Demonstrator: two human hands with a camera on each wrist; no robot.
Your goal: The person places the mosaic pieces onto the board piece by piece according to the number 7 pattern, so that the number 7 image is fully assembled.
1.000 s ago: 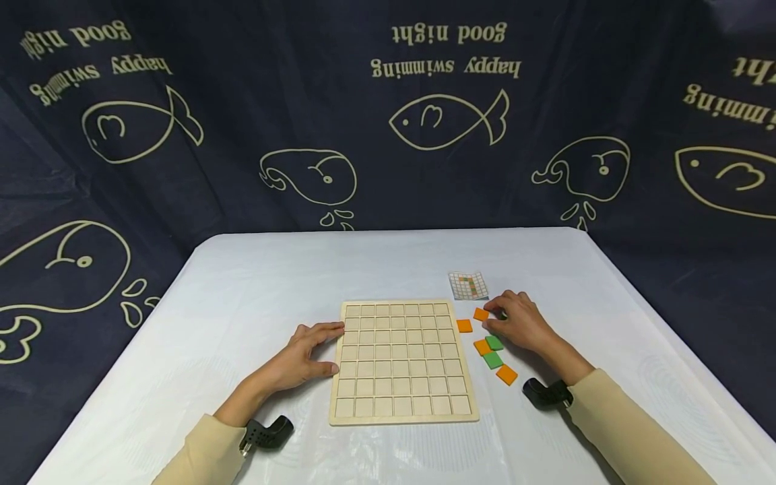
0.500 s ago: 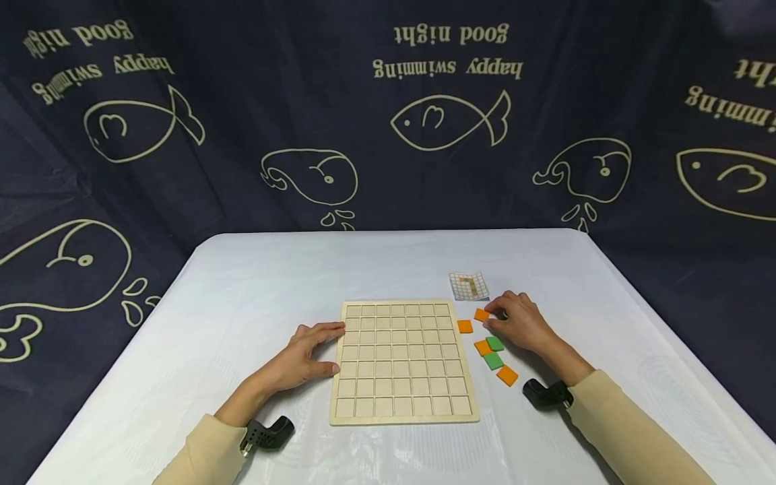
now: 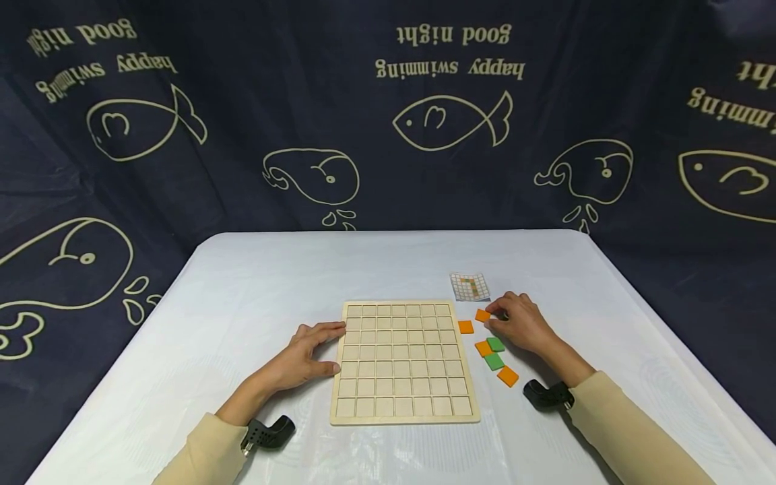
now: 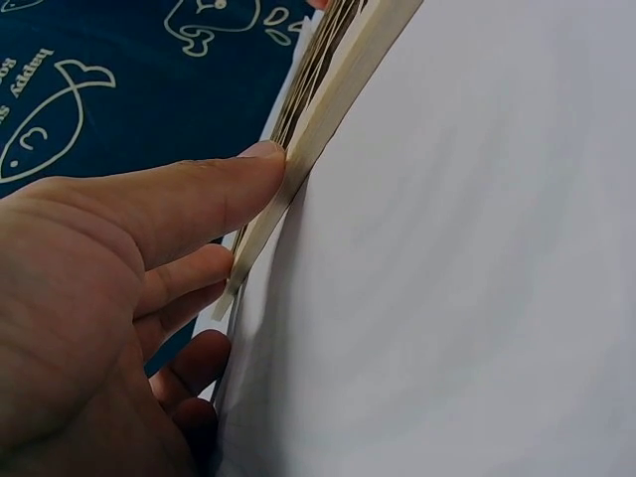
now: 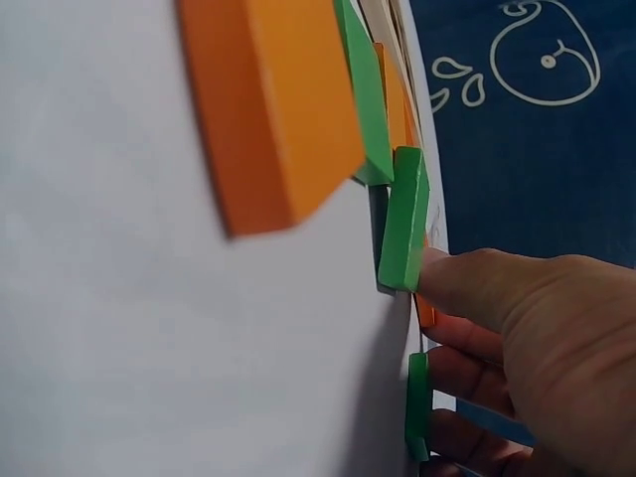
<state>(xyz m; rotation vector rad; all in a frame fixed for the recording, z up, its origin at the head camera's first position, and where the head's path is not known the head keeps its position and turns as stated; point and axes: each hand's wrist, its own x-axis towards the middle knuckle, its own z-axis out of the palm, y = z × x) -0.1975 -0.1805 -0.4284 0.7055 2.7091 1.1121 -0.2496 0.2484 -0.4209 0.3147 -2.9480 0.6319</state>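
Observation:
A pale wooden grid board [image 3: 405, 423] lies flat on the table. My left hand [image 3: 306, 357] rests at its left side, thumb and fingertips touching the edge; in the left wrist view the thumb [image 4: 214, 194] lies along the board's rim [image 4: 328, 109]. My right hand [image 3: 520, 323] pinches an orange square tile [image 3: 482, 315] between thumb and index finger, right of the board's upper corner. In the right wrist view a green tile [image 5: 418, 402] stands by the other fingers, and another green tile [image 5: 404, 219] overlaps the thumb tip.
An orange tile [image 3: 465, 327] lies against the board's right edge. Nearer me are an orange tile [image 3: 483, 348], two green tiles [image 3: 494, 362] and a further orange tile [image 3: 508, 376]. A small pattern card [image 3: 469, 287] lies behind them. Dark fish-print cloth [image 3: 388, 188] hangs behind the table.

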